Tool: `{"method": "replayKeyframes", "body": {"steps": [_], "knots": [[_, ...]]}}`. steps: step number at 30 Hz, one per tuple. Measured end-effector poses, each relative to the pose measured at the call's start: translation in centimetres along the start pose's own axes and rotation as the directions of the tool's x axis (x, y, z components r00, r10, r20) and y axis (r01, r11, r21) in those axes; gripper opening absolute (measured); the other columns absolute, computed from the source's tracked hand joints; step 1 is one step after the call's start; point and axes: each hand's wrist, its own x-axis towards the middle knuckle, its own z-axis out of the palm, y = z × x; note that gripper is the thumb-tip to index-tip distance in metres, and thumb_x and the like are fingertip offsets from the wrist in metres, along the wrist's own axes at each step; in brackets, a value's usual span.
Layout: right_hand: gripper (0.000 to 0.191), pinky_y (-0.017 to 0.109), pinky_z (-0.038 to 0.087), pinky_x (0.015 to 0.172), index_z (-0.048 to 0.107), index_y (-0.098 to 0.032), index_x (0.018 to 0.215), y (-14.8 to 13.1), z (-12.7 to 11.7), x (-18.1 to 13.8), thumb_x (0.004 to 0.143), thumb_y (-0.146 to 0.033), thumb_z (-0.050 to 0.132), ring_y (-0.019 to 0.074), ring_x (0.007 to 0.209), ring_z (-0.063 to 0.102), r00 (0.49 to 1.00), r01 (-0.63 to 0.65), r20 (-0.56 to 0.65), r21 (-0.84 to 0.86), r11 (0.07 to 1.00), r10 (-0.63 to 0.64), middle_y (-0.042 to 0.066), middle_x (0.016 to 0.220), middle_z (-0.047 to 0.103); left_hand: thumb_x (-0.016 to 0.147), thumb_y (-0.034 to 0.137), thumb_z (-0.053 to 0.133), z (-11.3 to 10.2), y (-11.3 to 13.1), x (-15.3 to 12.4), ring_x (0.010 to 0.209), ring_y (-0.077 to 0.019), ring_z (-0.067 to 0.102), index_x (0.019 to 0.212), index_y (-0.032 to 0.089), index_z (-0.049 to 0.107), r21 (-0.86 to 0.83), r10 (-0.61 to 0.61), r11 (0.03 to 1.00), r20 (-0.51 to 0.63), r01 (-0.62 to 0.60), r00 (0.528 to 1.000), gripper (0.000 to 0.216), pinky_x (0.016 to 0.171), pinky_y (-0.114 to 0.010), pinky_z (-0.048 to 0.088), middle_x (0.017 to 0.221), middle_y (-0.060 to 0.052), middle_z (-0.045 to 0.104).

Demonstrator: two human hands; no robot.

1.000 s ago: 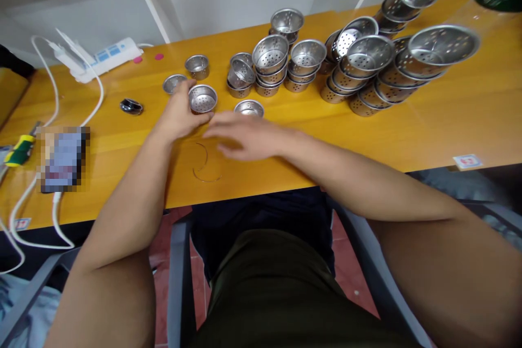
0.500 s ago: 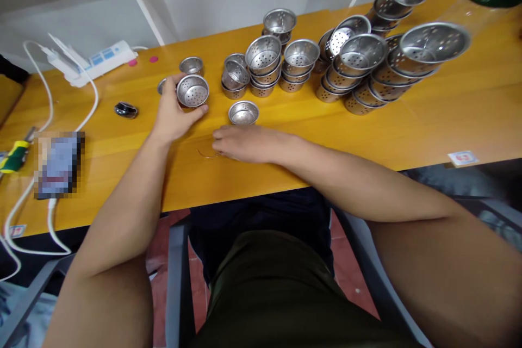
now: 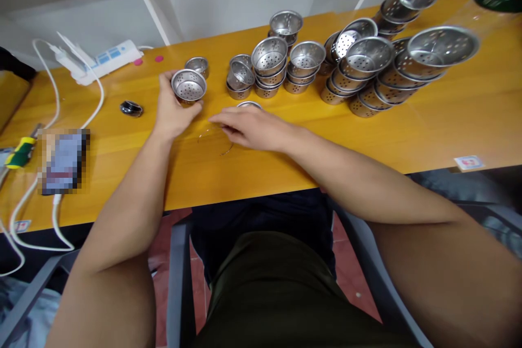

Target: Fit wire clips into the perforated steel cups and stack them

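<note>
My left hand (image 3: pixel 173 111) grips a small perforated steel cup (image 3: pixel 188 86), tilted with its open mouth toward me, just above the wooden table (image 3: pixel 448 114). My right hand (image 3: pixel 248 126) rests low on the table with its fingers pinched on a thin curved wire (image 3: pixel 218 138) that lies partly under them. Another small steel cup (image 3: pixel 248 104) sits right behind my right hand, mostly hidden by it. One more small cup (image 3: pixel 197 65) stands behind the held one.
Stacks of perforated steel cups (image 3: pixel 269 65) and larger strainer baskets (image 3: pixel 391 65) crowd the back right. At the left lie a white power strip (image 3: pixel 104 58) with cables, a small dark round object (image 3: pixel 131 109), a blurred phone (image 3: pixel 63 160) and a yellow-green tool (image 3: pixel 18 152).
My left hand has lifted the cup off the table and tipped it toward me. My right hand has closed down on the wire and drawn it slightly farther from me.
</note>
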Motion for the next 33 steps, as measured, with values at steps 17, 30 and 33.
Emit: {"method": "replayKeyframes", "body": {"steps": [17, 30, 33], "knots": [[0.062, 0.044, 0.076, 0.086, 0.077, -0.031, 0.131, 2.2, -1.1, 0.2, 0.131, -0.091, 0.06, 0.0288, 0.09, 0.075, 0.816, -0.302, -0.404, 0.31, 0.901, 0.413, 0.006, 0.099, 0.074, 0.088, 0.084, 0.109, 0.1, 2.7, -1.4, 0.17, -0.0493, 0.074, 0.169, 0.036, 0.064, -0.106, 0.153, 0.984, 0.066, -0.146, 0.986, 0.105, 0.151, -0.077, 0.059, 0.175, -0.015, 0.078], [0.066, 0.039, 0.067, 0.066, 0.08, -0.031, 0.136, 3.7, -0.5, 0.5, 0.119, -0.095, 0.075, 0.0224, 0.077, 0.072, 0.778, -0.233, -0.443, 0.457, 0.858, 0.446, 0.008, 0.113, 0.077, 0.089, 0.07, 0.109, 1.3, 3.8, -1.7, 0.172, -0.0471, 0.075, 0.173, 0.038, 0.055, -0.222, 0.071, 0.974, 0.136, -0.039, 0.988, 0.105, 0.136, -0.071, 0.075, 0.18, -0.016, 0.073], [0.066, 0.038, 0.068, 0.066, 0.078, -0.031, 0.131, 3.8, -0.5, 0.5, 0.123, -0.096, 0.069, 0.0218, 0.074, 0.07, 0.773, -0.257, -0.438, 0.445, 0.858, 0.459, 0.005, 0.103, 0.074, 0.089, 0.068, 0.112, 1.4, 4.2, -2.1, 0.169, -0.0477, 0.077, 0.176, 0.04, 0.054, -0.238, 0.058, 0.971, 0.144, -0.022, 0.988, 0.108, 0.132, -0.072, 0.077, 0.18, -0.016, 0.073]]}}
